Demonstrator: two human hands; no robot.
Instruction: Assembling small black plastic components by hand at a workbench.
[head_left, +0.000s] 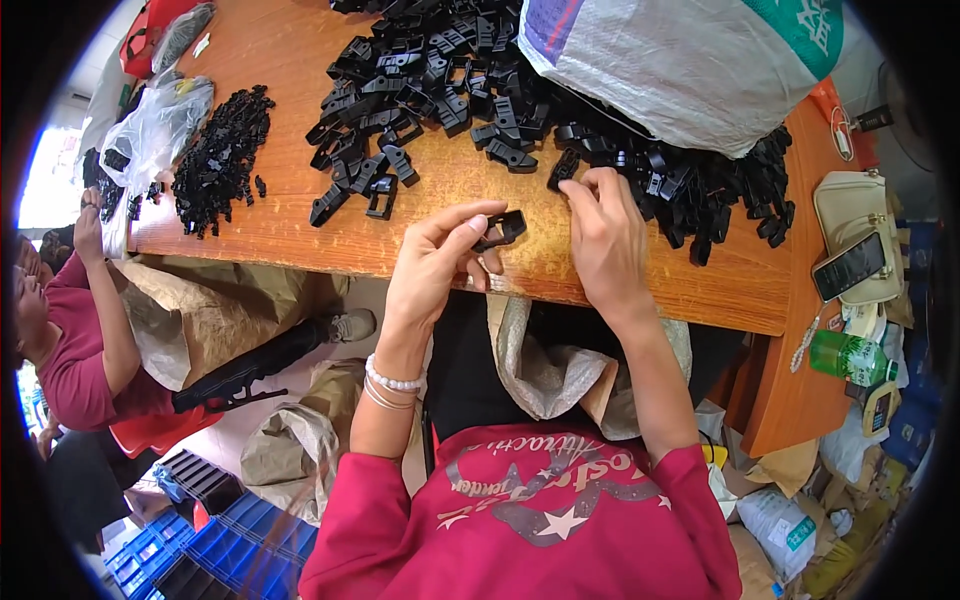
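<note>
The fingers (462, 222) of the left hand (432, 268) pinch a small black plastic clip (503, 229) between thumb and forefinger, holding it just above the near edge of the wooden counter (290, 215). Just beside it, the right hand (607, 243) lies knuckles up, its fingers (590, 187) curled down onto the near edge of a large heap of black plastic clips (440, 60); whether they have closed on a piece cannot be told. The heap spreads across the far middle of the counter and runs on under a big white woven sack (680, 60) at the far right. A second pile of much smaller black parts (222, 155) lies well apart on the left, next to a clear plastic bag (155, 125). At the right end of the counter sit a cream pouch (850, 205) with a phone (849, 266) lying on it and, nearer, a green bottle (848, 358). Both forearms come out of red sleeves, and a bead bracelet (390, 382) circles the left wrist. Another person in a dark red top (70, 360) sits at the far left.
</note>
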